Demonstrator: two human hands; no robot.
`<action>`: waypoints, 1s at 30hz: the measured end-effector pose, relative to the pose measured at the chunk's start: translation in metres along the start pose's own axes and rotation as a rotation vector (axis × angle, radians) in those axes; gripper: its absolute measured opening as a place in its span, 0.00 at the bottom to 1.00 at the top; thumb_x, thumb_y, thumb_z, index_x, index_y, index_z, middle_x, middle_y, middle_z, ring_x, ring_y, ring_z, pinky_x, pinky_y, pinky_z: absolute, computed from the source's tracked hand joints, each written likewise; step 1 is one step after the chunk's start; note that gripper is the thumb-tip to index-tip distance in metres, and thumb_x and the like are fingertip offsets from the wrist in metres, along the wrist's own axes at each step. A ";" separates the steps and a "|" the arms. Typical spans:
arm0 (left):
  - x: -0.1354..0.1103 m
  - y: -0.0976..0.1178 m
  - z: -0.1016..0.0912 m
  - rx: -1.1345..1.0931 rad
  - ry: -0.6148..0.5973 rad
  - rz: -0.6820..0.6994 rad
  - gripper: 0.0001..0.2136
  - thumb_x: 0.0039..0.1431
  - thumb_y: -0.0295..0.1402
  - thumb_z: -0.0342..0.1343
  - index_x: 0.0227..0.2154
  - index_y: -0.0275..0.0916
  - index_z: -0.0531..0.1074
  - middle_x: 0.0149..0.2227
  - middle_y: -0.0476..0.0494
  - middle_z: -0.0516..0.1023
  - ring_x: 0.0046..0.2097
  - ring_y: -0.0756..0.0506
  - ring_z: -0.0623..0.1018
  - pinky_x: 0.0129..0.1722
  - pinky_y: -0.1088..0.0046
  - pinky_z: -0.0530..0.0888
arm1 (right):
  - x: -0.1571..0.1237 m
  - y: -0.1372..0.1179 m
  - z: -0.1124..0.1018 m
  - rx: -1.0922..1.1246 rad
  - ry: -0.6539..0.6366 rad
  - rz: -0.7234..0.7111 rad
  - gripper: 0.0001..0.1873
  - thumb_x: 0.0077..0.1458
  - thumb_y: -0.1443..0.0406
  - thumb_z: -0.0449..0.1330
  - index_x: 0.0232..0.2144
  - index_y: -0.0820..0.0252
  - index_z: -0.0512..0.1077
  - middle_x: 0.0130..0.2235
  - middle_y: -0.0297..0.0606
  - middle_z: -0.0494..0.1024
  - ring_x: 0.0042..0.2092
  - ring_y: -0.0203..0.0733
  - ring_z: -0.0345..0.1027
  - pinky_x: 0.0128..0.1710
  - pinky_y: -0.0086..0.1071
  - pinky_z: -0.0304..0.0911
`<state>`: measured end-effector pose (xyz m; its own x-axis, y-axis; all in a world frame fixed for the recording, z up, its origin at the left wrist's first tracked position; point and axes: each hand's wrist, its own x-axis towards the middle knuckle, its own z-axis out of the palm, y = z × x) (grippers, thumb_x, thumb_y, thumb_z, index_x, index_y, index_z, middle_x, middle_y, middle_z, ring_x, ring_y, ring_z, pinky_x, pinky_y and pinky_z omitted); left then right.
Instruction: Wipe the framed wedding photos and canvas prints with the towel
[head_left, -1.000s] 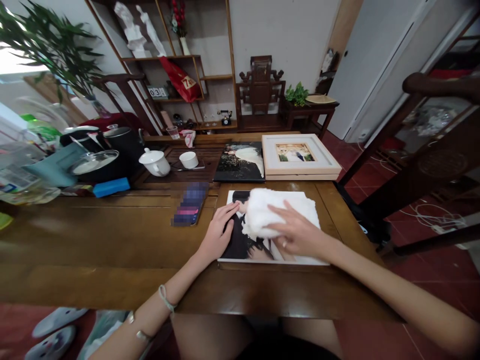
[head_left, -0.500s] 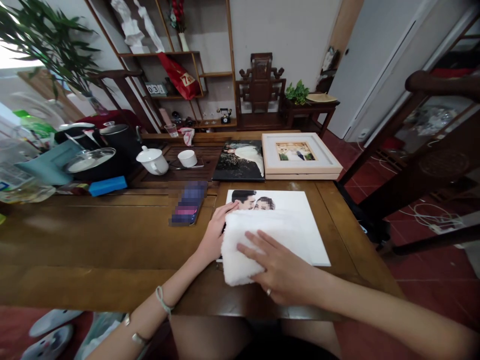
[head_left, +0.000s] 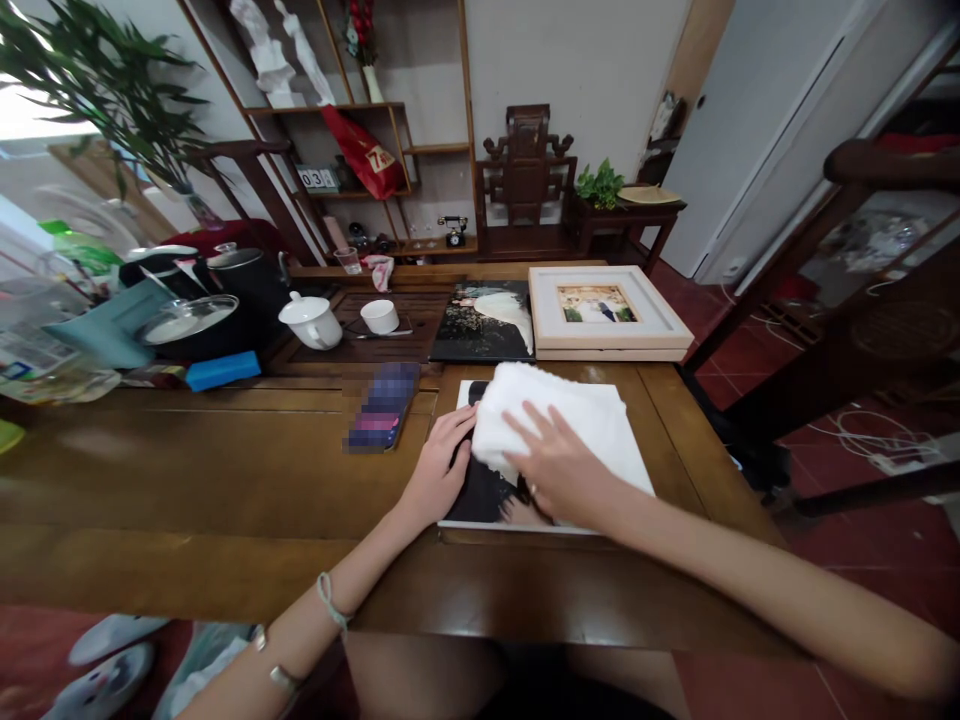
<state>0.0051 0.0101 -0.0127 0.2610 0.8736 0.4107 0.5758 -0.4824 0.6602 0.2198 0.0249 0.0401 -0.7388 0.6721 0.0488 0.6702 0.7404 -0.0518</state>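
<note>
A photo panel point(head_left: 480, 498), partly dark with a white right side, lies flat on the wooden table. A fluffy white cloth point(head_left: 504, 408) covers its upper middle, hiding most of the faces. My right hand point(head_left: 559, 460) holds the cloth from above, fingers spread across it and pressing it onto the panel. My left hand point(head_left: 442, 460) rests along the panel's left edge with its fingers stretched out, the fingertips close to the cloth. A blurred-out phone point(head_left: 382, 408) lies to the left of that hand.
Behind the panel lie a dark photo panel point(head_left: 480, 335) and a pale framed picture point(head_left: 656, 330). A white lidded cup point(head_left: 311, 322), a small white bowl point(head_left: 379, 317), a blue block point(head_left: 223, 371) and a black pot point(head_left: 191, 330) stand further left. A dark chair point(head_left: 825, 330) is at right.
The cloth and my right hand have moved up and slightly right over the panel, uncovering its lower left. My left hand stays at the left edge, a little lower.
</note>
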 end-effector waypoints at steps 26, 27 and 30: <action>0.000 0.000 0.000 -0.014 -0.007 0.017 0.19 0.66 0.28 0.43 0.57 0.41 0.66 0.60 0.40 0.68 0.61 0.42 0.64 0.62 0.53 0.60 | -0.060 -0.027 0.003 0.148 0.009 -0.197 0.20 0.46 0.71 0.60 0.44 0.61 0.76 0.68 0.49 0.48 0.67 0.65 0.36 0.64 0.58 0.38; 0.000 0.000 0.000 -0.016 -0.010 0.021 0.19 0.66 0.28 0.43 0.57 0.41 0.66 0.60 0.40 0.68 0.61 0.42 0.64 0.62 0.53 0.60 | -0.068 -0.038 0.002 0.166 -0.003 -0.236 0.16 0.47 0.70 0.60 0.41 0.62 0.77 0.68 0.48 0.46 0.67 0.66 0.34 0.64 0.58 0.37; 0.000 -0.001 -0.001 -0.022 -0.017 0.030 0.19 0.65 0.28 0.43 0.58 0.41 0.65 0.60 0.40 0.67 0.61 0.42 0.64 0.61 0.53 0.61 | -0.075 -0.047 0.002 0.203 -0.010 -0.313 0.13 0.49 0.69 0.59 0.38 0.60 0.78 0.69 0.43 0.46 0.68 0.63 0.35 0.65 0.56 0.38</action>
<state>0.0040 0.0102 -0.0129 0.2911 0.8598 0.4194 0.5508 -0.5091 0.6614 0.2436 -0.0605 0.0373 -0.9071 0.4125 0.0839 0.3847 0.8932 -0.2327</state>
